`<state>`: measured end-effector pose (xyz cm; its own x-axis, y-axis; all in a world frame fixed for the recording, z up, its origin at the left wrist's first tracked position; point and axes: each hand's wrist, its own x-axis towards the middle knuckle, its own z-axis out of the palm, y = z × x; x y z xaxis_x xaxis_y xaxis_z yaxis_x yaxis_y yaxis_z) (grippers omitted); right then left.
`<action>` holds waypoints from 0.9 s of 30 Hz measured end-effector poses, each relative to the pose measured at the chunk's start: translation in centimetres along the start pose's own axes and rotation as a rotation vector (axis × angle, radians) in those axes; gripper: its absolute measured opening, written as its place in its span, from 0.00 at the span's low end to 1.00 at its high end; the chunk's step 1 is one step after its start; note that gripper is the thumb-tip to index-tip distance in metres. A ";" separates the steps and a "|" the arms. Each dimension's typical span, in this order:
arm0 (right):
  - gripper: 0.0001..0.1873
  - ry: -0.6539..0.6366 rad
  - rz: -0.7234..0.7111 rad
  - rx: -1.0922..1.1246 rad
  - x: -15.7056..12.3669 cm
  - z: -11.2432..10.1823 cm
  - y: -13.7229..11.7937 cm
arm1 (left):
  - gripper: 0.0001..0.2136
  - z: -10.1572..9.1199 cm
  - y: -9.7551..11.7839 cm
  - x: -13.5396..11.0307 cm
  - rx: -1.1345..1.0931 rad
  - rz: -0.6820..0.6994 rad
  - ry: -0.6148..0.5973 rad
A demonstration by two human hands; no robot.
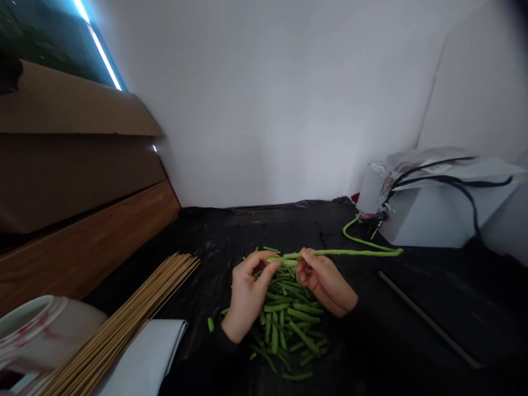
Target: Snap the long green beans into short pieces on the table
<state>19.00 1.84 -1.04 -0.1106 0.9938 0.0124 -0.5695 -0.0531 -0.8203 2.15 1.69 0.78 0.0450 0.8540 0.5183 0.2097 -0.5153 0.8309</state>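
Note:
My left hand (247,294) pinches a short green bean end between thumb and fingers, above the pile. Just to its right, my right hand (328,283) is closed around a long bean (355,252). Whether the bit in my left fingers is still joined to that bean, I cannot tell. From my right hand the bean runs right, bends sharply and curls back toward the white box. Beneath both hands lies a heap of short cut bean pieces (305,316), partly hidden by the hands. One stray bean piece (210,324) sits left of the heap.
Black plastic sheeting (198,231) covers the table. At left are a bundle of thin sticks (136,308), a folded pale sheet (144,352) and a white mug (53,330). A white box (437,214) with black straps and a dark flat panel (454,308) are at right.

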 end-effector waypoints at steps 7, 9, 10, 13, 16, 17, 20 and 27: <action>0.19 -0.068 0.003 -0.129 0.0 -0.3 -0.3 | 0.11 -0.7 0.7 1.3 -0.647 -0.299 0.029; 0.18 -0.100 -0.005 -0.186 -0.3 -0.1 -0.1 | 0.11 -0.9 0.7 1.6 -0.707 -0.352 0.017; 0.18 -0.113 -0.009 -0.209 -0.4 0.0 -0.1 | 0.11 -1.0 0.7 1.6 -0.720 -0.371 0.006; 0.18 -0.141 -0.014 -0.281 -0.5 0.2 0.0 | 0.10 -1.2 0.9 1.5 -0.744 -0.407 -0.063; 0.19 -0.165 -0.006 -0.381 -0.6 0.4 -0.1 | 0.09 -1.1 1.3 1.3 -0.743 -0.421 -0.140; 0.20 -0.175 -0.006 -0.415 -0.7 0.5 -0.1 | 0.08 -1.0 1.4 1.3 -0.733 -0.425 -0.155; 0.21 -0.198 -0.018 -0.482 -0.8 0.8 -0.3 | 0.08 -0.8 1.3 1.2 -0.632 -0.441 -0.170; 0.20 -0.197 -0.006 -0.485 -0.9 0.9 -0.1 | 0.13 -0.6 0.3 0.6 0.006 -0.196 -0.383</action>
<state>18.42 0.90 -0.44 -0.2865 0.9541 0.0869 -0.1326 0.0504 -0.9899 1.65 2.03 1.48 0.3629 0.9011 0.2373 0.2560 -0.3412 0.9045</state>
